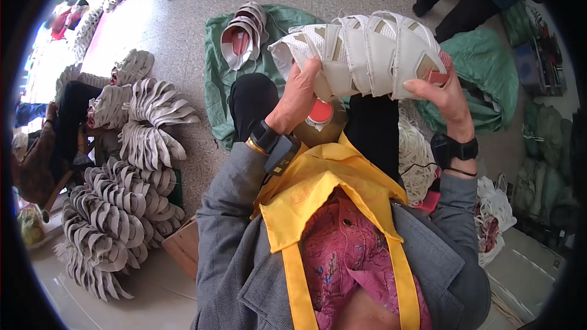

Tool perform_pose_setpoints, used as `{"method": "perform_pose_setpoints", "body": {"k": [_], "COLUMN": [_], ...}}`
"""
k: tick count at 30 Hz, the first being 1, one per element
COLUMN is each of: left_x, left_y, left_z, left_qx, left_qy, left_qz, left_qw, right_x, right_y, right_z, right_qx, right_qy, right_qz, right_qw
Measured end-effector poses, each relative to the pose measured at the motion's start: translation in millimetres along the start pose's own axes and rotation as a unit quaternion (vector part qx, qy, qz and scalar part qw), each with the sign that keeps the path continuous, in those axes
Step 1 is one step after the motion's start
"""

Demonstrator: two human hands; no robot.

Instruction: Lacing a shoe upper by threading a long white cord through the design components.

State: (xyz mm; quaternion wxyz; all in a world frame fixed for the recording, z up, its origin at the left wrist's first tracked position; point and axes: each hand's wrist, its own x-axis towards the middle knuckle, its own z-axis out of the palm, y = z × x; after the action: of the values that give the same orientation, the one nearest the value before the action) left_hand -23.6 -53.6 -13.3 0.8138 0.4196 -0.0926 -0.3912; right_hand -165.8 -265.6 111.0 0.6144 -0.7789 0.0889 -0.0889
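Note:
A row of white shoe uppers with beige and pink patches, nested one into the other, is held up level in front of my knees. My left hand pinches the left end of the row from below, thumb on the near side. At the right end my right hand wraps round the last upper, its thumb pressed on the near edge. Beneath the row, between my knees, a rounded brownish object with a red and white top is partly hidden. A shorter stack of uppers lies beyond my left knee.
Under the shorter stack is a green woven sack; another green sack lies at the right. White cord-like strands hang by my right knee. Many nested uppers are heaped at the left. Other people's legs show at far right and left.

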Motion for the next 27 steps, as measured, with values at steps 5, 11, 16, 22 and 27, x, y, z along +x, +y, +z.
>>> {"method": "perform_pose_setpoints", "body": {"k": [5, 11, 16, 22, 27], "left_x": [16.0, -16.2, -56.6, -96.2, -103.2], "left_y": [-44.0, -20.2, -38.3, -59.6, -74.3], "left_z": [-37.4, 0.8, -23.9, -40.9, -52.7], "left_qx": [0.196, -0.211, -0.201, -0.217, -0.155], "left_qy": [-0.089, -0.070, -0.015, 0.040, 0.050], "left_qz": [0.122, -0.086, -0.105, -0.136, -0.205], "left_qw": [0.969, 0.971, 0.974, 0.966, 0.965], "right_x": [-5.3, -2.8, -6.4, -2.2, -15.6], "right_y": [-10.1, -30.2, -6.1, -15.8, 2.8], "right_z": [5.2, 15.6, 39.3, 70.5, 91.9], "right_qx": [-0.075, -0.129, -0.184, -0.359, -0.469], "right_qy": [-0.013, -0.063, -0.124, -0.216, -0.253], "right_qz": [-0.008, 0.019, 0.049, -0.101, -0.136], "right_qw": [0.997, 0.990, 0.974, 0.902, 0.835]}}
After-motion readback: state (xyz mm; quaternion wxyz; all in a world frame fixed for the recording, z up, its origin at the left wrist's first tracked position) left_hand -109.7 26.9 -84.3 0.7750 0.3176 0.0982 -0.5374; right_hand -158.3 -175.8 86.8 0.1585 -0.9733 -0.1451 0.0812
